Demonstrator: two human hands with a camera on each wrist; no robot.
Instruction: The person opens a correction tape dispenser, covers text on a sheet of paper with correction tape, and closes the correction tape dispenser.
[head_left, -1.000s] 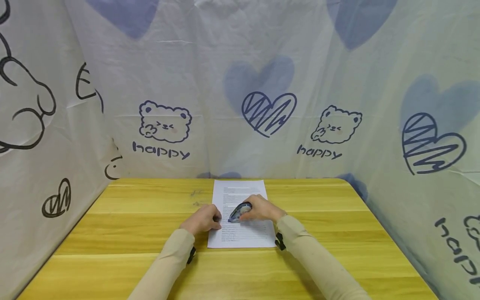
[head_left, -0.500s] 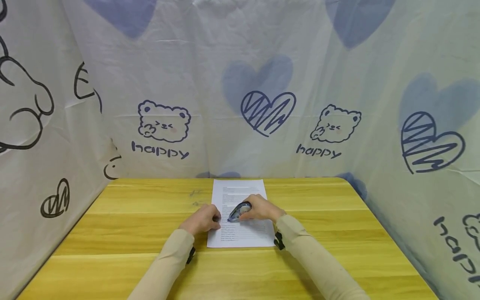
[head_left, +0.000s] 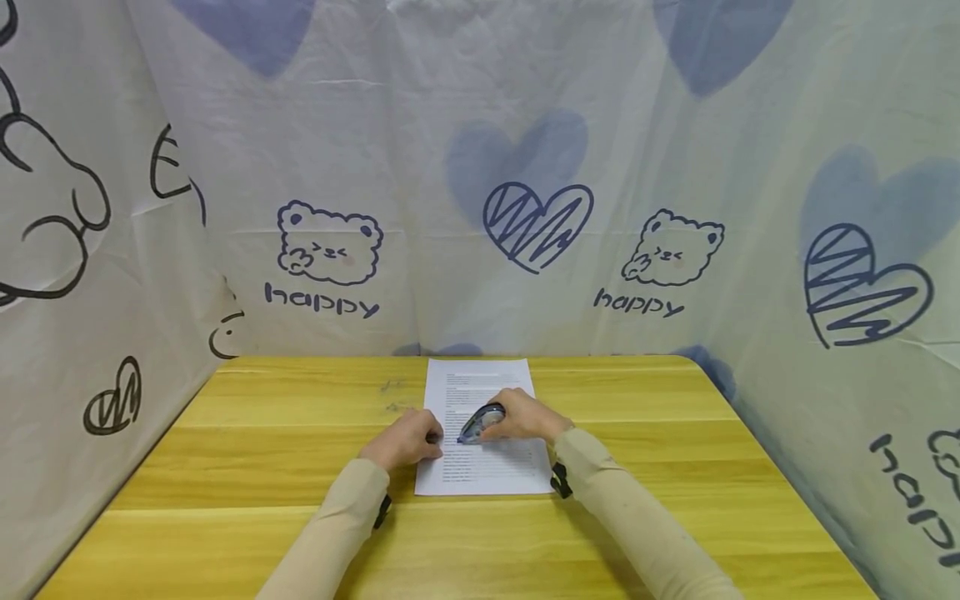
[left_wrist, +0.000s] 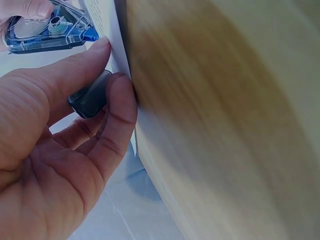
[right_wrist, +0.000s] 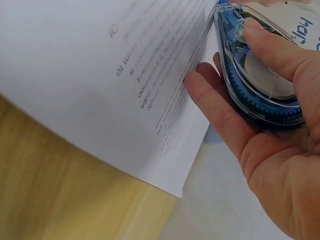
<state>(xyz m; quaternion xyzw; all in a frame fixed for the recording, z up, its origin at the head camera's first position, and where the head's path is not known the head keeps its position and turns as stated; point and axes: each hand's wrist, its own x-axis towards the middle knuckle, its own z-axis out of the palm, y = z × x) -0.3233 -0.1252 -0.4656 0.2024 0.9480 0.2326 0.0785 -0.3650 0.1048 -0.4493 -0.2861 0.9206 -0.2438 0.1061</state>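
Note:
A printed sheet of paper [head_left: 487, 479] lies on the wooden table. My right hand [head_left: 523, 417] grips a clear and blue correction tape dispenser [head_left: 476, 423], thumb on one side of its case. Its blue tip points down-left and meets the paper among the printed lines. In the right wrist view, the dispenser [right_wrist: 262, 100] shows a white reel and blue gear teeth. At the paper's left edge rests my left hand [head_left: 405, 437]. Between its thumb and curled fingers it holds a small dark, glossy piece [left_wrist: 90, 97], perhaps a cap; part of it is hidden by the fingers.
The yellow wood-grain table [head_left: 247, 467] extends to both sides of the paper. Faint dark marks [head_left: 393, 387] show on the tabletop left of the sheet. A white curtain [head_left: 450, 275] with hearts and bear drawings stands behind the table and along both sides.

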